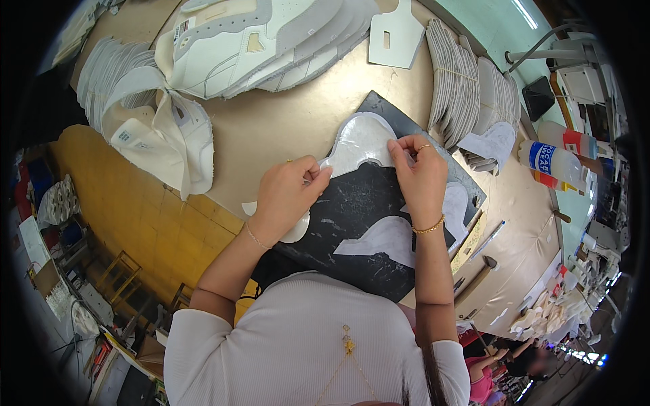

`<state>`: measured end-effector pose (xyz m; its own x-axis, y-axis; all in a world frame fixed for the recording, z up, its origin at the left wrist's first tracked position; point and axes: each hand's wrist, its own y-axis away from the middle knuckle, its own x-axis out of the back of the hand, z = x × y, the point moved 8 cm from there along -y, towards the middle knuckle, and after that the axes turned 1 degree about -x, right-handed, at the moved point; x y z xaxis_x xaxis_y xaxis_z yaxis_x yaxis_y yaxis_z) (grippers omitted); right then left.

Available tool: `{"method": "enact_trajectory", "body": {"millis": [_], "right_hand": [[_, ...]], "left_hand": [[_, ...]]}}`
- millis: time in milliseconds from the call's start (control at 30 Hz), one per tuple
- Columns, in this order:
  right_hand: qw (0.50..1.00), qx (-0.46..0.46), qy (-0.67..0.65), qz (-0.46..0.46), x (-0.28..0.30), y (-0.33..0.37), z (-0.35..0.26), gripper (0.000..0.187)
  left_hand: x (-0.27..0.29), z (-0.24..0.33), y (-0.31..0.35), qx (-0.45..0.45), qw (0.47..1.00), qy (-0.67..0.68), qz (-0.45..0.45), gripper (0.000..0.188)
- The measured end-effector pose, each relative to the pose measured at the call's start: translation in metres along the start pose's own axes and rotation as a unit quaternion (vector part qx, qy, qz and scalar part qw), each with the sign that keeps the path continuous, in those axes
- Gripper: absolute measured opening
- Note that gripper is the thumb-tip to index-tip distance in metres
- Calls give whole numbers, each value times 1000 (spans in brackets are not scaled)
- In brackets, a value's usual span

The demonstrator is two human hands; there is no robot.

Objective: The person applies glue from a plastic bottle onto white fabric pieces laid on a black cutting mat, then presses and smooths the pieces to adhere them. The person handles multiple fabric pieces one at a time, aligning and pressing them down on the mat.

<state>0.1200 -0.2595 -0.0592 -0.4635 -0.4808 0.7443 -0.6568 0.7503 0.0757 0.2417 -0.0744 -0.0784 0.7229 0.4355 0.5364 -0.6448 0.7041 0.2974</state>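
Observation:
A curved shoe piece point(355, 141), pale and shiny on its upper face, is stretched between my two hands above a black board point(342, 213). My left hand point(288, 193) is closed, pinching its left end between thumb and fingers. At the right end, my right hand point(421, 179) grips it with thumb and fingertips. Below my hands a light grey shoe piece point(380, 241) of similar shape lies on the board. Another grey piece point(456, 205) shows beside my right wrist, partly hidden by it. A whitish piece point(296, 230) sticks out from under my left wrist.
Stacked shoe uppers point(250, 54) and a fanned bundle point(162, 128) cover the table's far left. Tied stacks of grey pieces point(455, 84) and a slotted white panel point(398, 40) lie at the far right. Bottles point(552, 159), a pen point(489, 239) and a ruler point(468, 241) are farther right.

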Motion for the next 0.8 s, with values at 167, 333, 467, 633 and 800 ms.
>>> {"method": "enact_trajectory", "body": {"millis": [167,333,467,633,800], "right_hand": [[1000,-1,5,1,1,0,-4,18],[1000,-3,20,7,4,1,-5,20],[999,-29,11,-11,11,3,1,32],[987,-118,-68,-91,22,15,19,35],[985,-124,-101,-59,26,24,37,30]], "left_hand": [[0,-4,0,-2,1000,-5,0,33],[0,-20,-2,59,998,-11,-38,38],[-2,-28,-2,80,996,18,-47,43],[-6,-32,-1,104,991,72,-53,45],[-6,-32,-1,107,990,79,-48,45]]}}
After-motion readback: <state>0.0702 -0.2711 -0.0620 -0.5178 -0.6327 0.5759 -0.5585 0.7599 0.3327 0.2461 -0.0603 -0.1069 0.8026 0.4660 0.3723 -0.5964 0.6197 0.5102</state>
